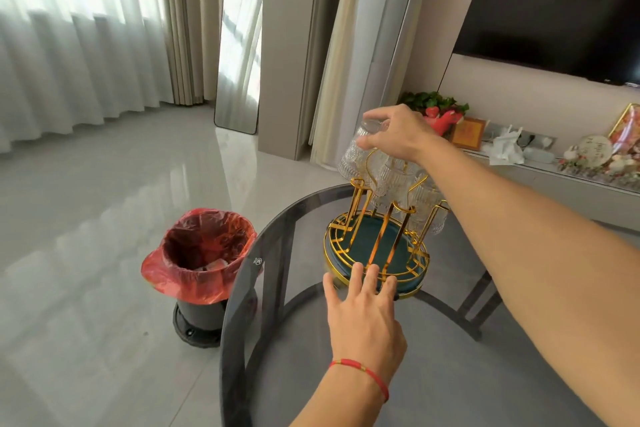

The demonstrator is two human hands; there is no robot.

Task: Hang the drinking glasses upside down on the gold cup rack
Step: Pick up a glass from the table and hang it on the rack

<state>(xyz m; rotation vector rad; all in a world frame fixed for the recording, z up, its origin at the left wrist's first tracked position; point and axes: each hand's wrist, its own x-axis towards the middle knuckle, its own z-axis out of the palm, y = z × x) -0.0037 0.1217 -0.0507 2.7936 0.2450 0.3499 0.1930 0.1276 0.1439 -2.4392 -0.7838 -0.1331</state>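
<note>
Right hand (394, 135) pinches an inverted glass (360, 152) above the gold rack (377, 253); left hand (363, 308), fingers spread, touches its base; red-lined bin (201, 253) lower left.

A round worktop (433, 374) of dark smoked glass is standing on a dark frame that is showing through its surface. The gold cup rack (377, 253) is sitting directly on it near the far edge, on a round teal base ringed in gold. The left hand (363, 315) is resting on the glass, its fingertips (356, 270) touching the base's near rim.
</note>
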